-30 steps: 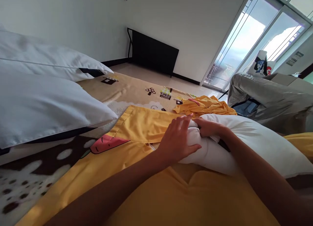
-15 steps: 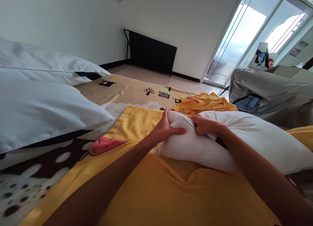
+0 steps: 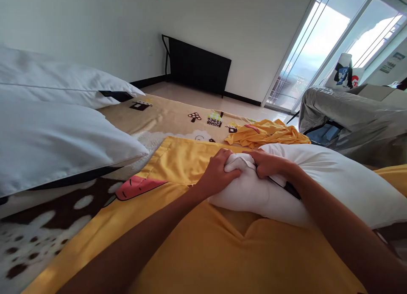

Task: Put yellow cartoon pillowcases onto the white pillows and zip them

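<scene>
A white pillow (image 3: 333, 175) lies across the right side, its narrow end bunched up in the middle of the view. My left hand (image 3: 221, 173) is closed around the near-left corner of that end, thumb on top. Gripping the pillow's fabric just to the right, my right hand (image 3: 267, 163) has its fingertips partly hidden in the folds. A dark strip shows on the pillow beneath my right wrist. Under the pillow spreads a yellow cloth (image 3: 178, 251) with a red carrot print, running towards me.
White pillows (image 3: 63, 141) are stacked at the left on a patterned blanket (image 3: 165, 111). A crumpled yellow cloth (image 3: 270, 133) lies beyond my hands. A plastic-covered bulky item (image 3: 349, 120) stands at the right, near the glass door (image 3: 295, 73). A black panel (image 3: 197, 67) leans by the wall.
My left hand has shifted slightly right and curled its fingers tighter over the pillow corner, which is more bunched. My right hand keeps its hold.
</scene>
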Available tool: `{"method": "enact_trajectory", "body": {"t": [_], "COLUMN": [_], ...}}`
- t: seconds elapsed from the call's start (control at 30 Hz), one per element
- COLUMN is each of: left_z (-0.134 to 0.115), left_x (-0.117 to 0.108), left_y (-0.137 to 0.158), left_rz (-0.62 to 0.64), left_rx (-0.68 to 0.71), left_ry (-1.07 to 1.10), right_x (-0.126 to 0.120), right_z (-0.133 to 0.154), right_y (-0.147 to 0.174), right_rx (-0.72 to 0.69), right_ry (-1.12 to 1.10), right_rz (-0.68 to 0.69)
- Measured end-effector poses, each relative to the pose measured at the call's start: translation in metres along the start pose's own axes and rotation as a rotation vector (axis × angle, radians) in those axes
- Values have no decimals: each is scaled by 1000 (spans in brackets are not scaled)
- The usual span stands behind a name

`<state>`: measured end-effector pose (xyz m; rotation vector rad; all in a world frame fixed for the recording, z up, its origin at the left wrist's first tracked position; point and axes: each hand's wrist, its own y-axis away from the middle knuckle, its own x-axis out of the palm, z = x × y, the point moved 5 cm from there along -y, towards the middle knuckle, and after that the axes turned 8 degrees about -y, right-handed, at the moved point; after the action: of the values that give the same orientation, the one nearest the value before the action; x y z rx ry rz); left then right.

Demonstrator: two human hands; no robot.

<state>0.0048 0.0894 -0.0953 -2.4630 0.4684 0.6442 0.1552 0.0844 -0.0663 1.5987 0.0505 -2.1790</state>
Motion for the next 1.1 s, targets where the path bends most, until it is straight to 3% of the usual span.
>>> {"method": "enact_trajectory", "body": {"t": [0.3, 0.5, 0.6, 0.67, 0.77, 0.93, 1.0, 1.1], "left_z": [4, 13, 16, 18, 19, 27, 35, 44], "left_x": [1, -1, -1, -1, -1, 1, 2, 3], "left_y": [-1, -9, -12, -13, -13, -18, -20, -22], "left_rz": [51, 51, 65, 74, 74, 90, 93, 103], "left_rx": [26, 12, 8, -4, -17, -63, -117, -175], "left_ry": [33, 84, 115, 121, 137, 138, 167, 230], "right_x": [2, -3, 3, 5, 0, -16, -24, -28], "right_z": [19, 66, 74, 65, 35, 1, 2, 5], "right_y": [5, 52, 75, 79, 66, 20, 4, -15], "right_rx": [44, 99, 88, 63, 118, 341, 377, 312], "right_ry": [206, 491, 509, 503, 474, 331, 298, 234], "right_rz": [-90, -282, -226, -200, -143, 157, 177, 140]}}
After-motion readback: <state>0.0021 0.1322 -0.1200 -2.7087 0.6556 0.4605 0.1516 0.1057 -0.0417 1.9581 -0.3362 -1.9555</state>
